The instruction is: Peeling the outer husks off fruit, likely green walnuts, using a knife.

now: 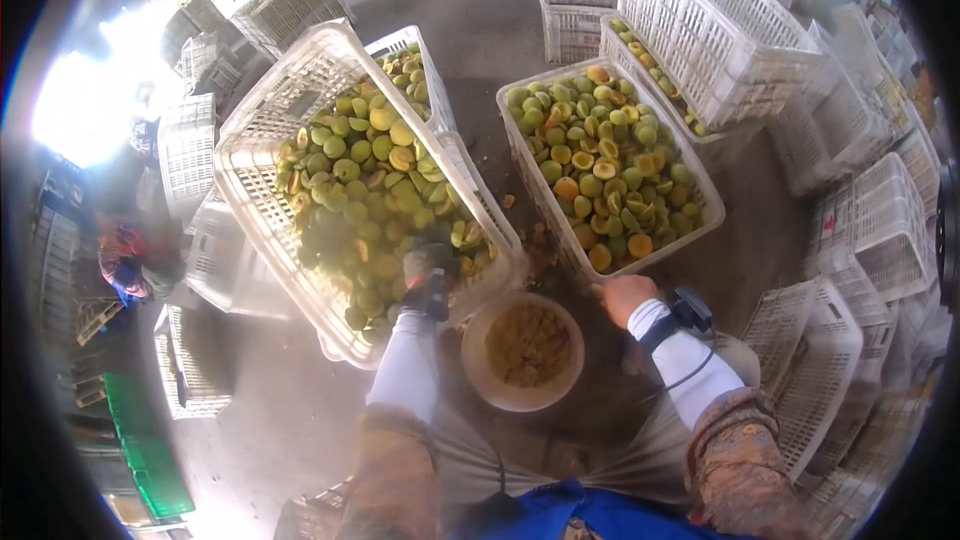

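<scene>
My left hand (427, 259), in a dark glove, reaches over the near end of a tilted white plastic crate (255, 199). Green-yellow fruit (360, 165), apparently apricots or plums, fills that crate. The hand is blurred, so whether it grips any fruit is unclear. My bare right hand (628, 298) has its fingers curled on the near rim of a second white plastic crate (546, 221). Inside that one lie many halved fruit (611, 165), some showing hollow centres. Between my forearms stands a round whitish tub (474, 360) holding yellow-brown bits (529, 345), too indistinct to name.
Another crate of fruit (420, 64) stands behind the left crate. An upended-looking white crate (697, 37) rests over a fruit-filled crate (634, 79). Stacked crates (832, 315) line my right side. A person (124, 262) is at the far left. Debris lies on the floor (536, 251).
</scene>
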`<act>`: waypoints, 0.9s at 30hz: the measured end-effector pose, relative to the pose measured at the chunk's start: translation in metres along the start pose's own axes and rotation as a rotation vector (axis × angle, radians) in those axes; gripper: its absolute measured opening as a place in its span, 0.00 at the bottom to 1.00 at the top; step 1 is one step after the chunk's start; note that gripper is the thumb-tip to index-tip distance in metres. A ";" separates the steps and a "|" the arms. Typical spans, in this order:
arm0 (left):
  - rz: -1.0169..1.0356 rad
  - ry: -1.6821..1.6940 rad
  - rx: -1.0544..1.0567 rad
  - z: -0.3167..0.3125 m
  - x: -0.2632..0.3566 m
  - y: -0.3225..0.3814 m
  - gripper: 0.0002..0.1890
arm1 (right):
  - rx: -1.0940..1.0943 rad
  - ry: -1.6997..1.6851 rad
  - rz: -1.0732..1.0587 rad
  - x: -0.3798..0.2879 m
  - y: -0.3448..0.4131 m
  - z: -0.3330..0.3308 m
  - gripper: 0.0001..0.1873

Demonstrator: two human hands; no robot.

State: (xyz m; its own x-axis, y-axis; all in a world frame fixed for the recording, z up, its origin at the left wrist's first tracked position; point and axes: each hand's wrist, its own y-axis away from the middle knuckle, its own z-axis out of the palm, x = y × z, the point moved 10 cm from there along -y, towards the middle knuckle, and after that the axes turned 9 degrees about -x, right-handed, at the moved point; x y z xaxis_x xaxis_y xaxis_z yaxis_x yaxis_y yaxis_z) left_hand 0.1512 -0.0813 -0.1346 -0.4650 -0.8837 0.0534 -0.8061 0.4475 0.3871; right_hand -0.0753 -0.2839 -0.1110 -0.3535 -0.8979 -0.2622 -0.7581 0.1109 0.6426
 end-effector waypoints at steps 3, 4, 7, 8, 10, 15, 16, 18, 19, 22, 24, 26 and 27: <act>-0.101 0.020 -0.001 -0.007 -0.006 0.004 0.23 | 0.027 -0.117 -0.073 -0.009 0.004 -0.002 0.18; -0.117 0.023 0.002 -0.006 -0.008 0.005 0.22 | -0.007 -0.157 -0.159 -0.020 0.006 0.001 0.18; -0.076 0.043 0.053 -0.009 -0.007 0.012 0.19 | -0.112 -0.112 -0.295 -0.052 0.016 0.001 0.19; -0.050 0.041 0.061 -0.012 -0.005 0.013 0.18 | -0.144 -0.081 -0.316 -0.059 0.018 0.001 0.19; -0.063 0.014 0.015 -0.012 -0.009 0.019 0.16 | -0.210 -0.057 -0.387 -0.073 0.022 0.005 0.19; -0.117 0.070 -0.030 -0.017 -0.002 0.024 0.12 | -0.265 -0.189 -0.575 -0.093 0.028 0.000 0.19; -0.049 0.195 0.001 -0.016 -0.003 0.024 0.12 | -0.281 -0.250 -0.584 -0.098 0.029 -0.002 0.19; 0.135 0.535 0.078 -0.007 -0.026 0.022 0.14 | -0.293 -0.456 -0.568 -0.114 0.029 -0.014 0.18; 0.216 0.764 0.065 -0.010 -0.022 0.027 0.15 | -0.273 -0.569 -0.551 -0.113 0.026 -0.019 0.17; 0.352 1.471 -0.149 -0.053 0.043 0.077 0.22 | -0.122 -0.863 -0.514 -0.094 0.017 -0.038 0.13; 0.468 1.495 -0.069 -0.076 0.052 0.105 0.28 | -0.081 -1.034 -0.556 -0.105 0.018 -0.048 0.12; 0.572 1.517 -0.061 -0.088 0.057 0.125 0.36 | -0.093 -1.198 -0.629 -0.119 0.016 -0.051 0.15; 0.584 1.501 -0.013 -0.095 0.058 0.130 0.34 | 0.003 -1.152 -0.663 -0.123 0.018 -0.059 0.15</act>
State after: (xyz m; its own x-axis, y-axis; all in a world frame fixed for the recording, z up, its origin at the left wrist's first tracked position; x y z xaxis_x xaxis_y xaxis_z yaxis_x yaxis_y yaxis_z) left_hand 0.0542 -0.0869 0.0059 0.0746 0.0661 0.9950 -0.6495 0.7604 -0.0018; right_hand -0.0136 -0.1963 -0.0248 -0.1768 0.0893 -0.9802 -0.9668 -0.2027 0.1559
